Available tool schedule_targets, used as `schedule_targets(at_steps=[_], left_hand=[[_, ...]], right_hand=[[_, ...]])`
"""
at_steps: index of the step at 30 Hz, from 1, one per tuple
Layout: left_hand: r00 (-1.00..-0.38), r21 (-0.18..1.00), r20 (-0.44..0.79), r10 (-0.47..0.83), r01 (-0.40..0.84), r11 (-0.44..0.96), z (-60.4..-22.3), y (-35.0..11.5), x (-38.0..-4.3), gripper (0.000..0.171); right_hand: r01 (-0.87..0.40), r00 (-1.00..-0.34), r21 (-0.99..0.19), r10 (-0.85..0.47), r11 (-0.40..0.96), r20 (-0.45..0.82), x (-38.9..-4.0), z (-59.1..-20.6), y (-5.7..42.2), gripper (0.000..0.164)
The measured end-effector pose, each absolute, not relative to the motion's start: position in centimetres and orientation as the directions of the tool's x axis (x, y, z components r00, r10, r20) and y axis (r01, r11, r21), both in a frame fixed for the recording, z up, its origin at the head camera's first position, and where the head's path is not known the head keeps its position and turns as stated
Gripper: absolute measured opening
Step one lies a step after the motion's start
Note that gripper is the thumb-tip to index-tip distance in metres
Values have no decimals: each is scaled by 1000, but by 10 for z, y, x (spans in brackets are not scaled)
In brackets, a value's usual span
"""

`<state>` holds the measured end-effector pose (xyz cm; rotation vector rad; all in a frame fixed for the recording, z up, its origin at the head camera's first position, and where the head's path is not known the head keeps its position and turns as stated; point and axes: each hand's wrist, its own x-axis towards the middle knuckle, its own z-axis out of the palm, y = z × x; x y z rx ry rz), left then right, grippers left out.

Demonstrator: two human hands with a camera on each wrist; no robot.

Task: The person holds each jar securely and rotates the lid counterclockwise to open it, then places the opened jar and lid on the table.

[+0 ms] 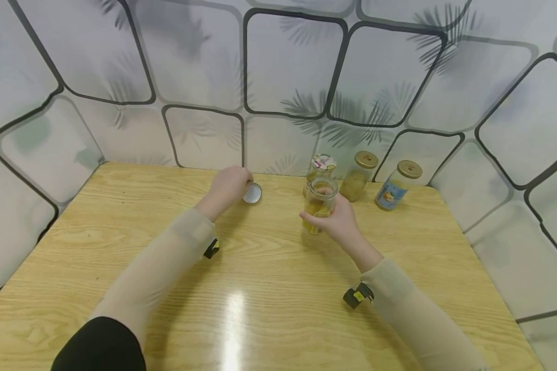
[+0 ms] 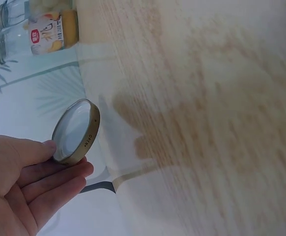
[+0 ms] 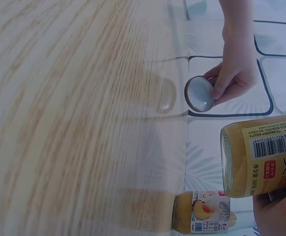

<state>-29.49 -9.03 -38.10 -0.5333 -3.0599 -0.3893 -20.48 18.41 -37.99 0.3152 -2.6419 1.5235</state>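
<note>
My left hand pinches a round jar lid by its edge, between thumb and fingers, above the back of the table. Its pale inner side shows in the head view, and its gold rim bears printed letters in the left wrist view. To the right, my right hand grips an open glass jar with yellow contents, its mouth uncovered and facing up. The jar's yellow label with a barcode shows in the right wrist view, close to the fingers.
Behind the held jar stands a jar with a patterned lid. Farther right are a gold-lidded jar and another with a blue label. A patterned wall covering rises along the back edge of the wooden table.
</note>
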Motion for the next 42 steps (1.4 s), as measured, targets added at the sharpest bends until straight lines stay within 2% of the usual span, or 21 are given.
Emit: schedule_targets(at_steps=[16, 34, 42], left_hand=[[-947, 262, 35, 319, 317, 912, -395, -88, -297, 18], [-954, 203, 18, 300, 297, 933, -402, -87, -300, 21], [-959, 173, -33, 281, 271, 947, -401, -84, -301, 24]], right_hand=[[-215, -976, -857, -130, 469, 174, -206, -383, 185, 50], [-192, -980, -859, -139, 474, 142, -206, -383, 186, 51], [-186, -981, -861, -138, 474, 136, -205, -383, 185, 51]])
